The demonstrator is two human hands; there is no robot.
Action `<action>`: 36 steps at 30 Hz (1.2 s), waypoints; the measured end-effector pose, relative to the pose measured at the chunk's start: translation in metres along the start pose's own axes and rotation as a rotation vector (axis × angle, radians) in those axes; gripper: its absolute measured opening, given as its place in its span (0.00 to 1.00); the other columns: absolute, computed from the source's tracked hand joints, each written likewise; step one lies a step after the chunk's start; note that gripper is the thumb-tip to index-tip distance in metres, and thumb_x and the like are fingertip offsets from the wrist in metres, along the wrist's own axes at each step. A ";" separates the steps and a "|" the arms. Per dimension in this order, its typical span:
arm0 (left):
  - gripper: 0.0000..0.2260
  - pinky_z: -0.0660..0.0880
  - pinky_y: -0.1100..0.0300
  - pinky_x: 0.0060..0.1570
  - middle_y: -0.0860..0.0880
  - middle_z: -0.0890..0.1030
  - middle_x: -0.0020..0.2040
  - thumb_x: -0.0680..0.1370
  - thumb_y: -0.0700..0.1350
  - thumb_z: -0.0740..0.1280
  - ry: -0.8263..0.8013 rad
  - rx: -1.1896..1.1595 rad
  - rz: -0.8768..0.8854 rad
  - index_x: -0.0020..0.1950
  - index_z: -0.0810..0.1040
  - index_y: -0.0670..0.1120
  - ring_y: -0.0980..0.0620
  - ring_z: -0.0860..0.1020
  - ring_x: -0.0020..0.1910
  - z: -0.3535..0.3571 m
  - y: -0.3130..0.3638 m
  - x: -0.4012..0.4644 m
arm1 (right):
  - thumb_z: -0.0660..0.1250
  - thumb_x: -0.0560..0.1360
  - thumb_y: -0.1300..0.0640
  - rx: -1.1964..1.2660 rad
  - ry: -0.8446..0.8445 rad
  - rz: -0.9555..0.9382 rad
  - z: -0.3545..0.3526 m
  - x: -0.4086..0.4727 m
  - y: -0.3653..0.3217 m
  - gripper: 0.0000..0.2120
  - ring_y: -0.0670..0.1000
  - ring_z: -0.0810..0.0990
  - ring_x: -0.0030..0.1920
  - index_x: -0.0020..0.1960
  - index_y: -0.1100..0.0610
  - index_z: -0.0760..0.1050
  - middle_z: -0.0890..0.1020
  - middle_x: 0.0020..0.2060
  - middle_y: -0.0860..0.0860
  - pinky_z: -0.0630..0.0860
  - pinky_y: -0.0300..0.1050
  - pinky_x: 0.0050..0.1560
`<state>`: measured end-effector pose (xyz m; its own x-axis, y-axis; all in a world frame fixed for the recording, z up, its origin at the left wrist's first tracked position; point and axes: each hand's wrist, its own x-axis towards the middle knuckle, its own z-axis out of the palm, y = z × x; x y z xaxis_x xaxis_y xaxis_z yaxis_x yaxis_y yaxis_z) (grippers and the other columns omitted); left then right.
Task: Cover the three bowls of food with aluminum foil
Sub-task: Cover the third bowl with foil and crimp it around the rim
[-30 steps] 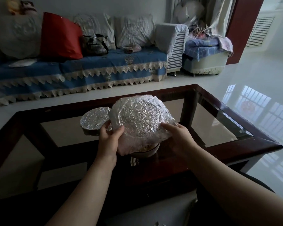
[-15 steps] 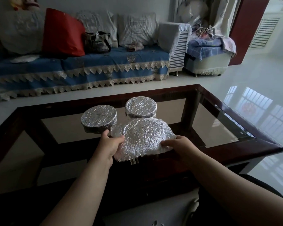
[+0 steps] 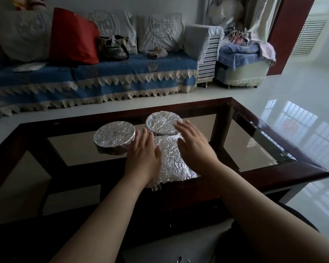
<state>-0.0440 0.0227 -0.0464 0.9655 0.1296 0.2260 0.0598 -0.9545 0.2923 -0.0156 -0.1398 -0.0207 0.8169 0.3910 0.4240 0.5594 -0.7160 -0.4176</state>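
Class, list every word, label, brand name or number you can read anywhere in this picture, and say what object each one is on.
None can be read.
White cushions: raised embroidered pattern, no legible letters.
Bag on the sofa: a dark strip that may carry print, too blurred to read.
Foil-covered bowls and glass table: no text visible.

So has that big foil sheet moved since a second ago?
Yes. The foil sheet came down from in front of the far foil-covered bowl onto the nearest bowl.

Three foil-covered bowls: left (image 3: pixel 114 136), rear (image 3: pixel 162 122), nearest (image 3: pixel 172 162), clustered.
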 end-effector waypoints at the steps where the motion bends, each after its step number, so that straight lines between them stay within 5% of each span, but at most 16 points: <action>1: 0.27 0.37 0.51 0.73 0.48 0.40 0.79 0.82 0.55 0.45 -0.043 0.025 0.008 0.79 0.44 0.47 0.50 0.35 0.76 0.003 0.001 0.001 | 0.52 0.81 0.55 -0.049 -0.111 -0.020 0.011 0.004 0.003 0.25 0.48 0.46 0.78 0.77 0.52 0.53 0.54 0.78 0.48 0.45 0.48 0.77; 4: 0.28 0.37 0.51 0.74 0.46 0.38 0.78 0.82 0.54 0.47 -0.135 0.120 0.012 0.79 0.41 0.45 0.50 0.34 0.76 0.014 0.002 0.002 | 0.48 0.82 0.54 -0.174 -0.384 -0.004 0.030 0.012 0.009 0.27 0.49 0.37 0.77 0.78 0.54 0.46 0.44 0.78 0.51 0.40 0.50 0.77; 7: 0.28 0.37 0.52 0.73 0.46 0.37 0.78 0.82 0.53 0.47 -0.187 0.142 -0.004 0.78 0.40 0.44 0.49 0.35 0.76 0.019 0.004 0.003 | 0.46 0.82 0.51 -0.233 -0.477 0.010 0.041 0.012 0.015 0.27 0.50 0.36 0.77 0.78 0.56 0.44 0.42 0.78 0.52 0.39 0.49 0.76; 20: 0.29 0.37 0.53 0.73 0.47 0.38 0.78 0.82 0.53 0.48 -0.295 0.139 0.014 0.78 0.41 0.45 0.50 0.36 0.76 0.020 0.009 0.003 | 0.46 0.82 0.51 -0.234 -0.403 -0.016 0.048 0.011 0.017 0.27 0.49 0.41 0.78 0.78 0.57 0.47 0.47 0.78 0.53 0.41 0.47 0.77; 28: 0.26 0.41 0.53 0.74 0.48 0.41 0.79 0.81 0.45 0.49 -0.263 0.075 0.021 0.79 0.44 0.45 0.52 0.40 0.77 0.015 0.007 0.010 | 0.44 0.82 0.52 -0.273 -0.531 -0.049 0.052 0.019 0.017 0.27 0.50 0.39 0.77 0.78 0.56 0.43 0.42 0.78 0.53 0.41 0.48 0.77; 36: 0.26 0.45 0.52 0.75 0.50 0.43 0.79 0.82 0.51 0.47 -0.258 0.108 0.024 0.79 0.44 0.47 0.51 0.45 0.78 0.021 -0.001 0.016 | 0.45 0.82 0.50 -0.229 -0.492 -0.028 0.057 0.021 0.018 0.27 0.48 0.40 0.78 0.78 0.56 0.45 0.43 0.78 0.52 0.41 0.46 0.76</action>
<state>-0.0236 0.0204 -0.0632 0.9987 0.0474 -0.0163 0.0496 -0.9813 0.1862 0.0192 -0.1117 -0.0653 0.8020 0.5971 -0.0167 0.5822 -0.7876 -0.2021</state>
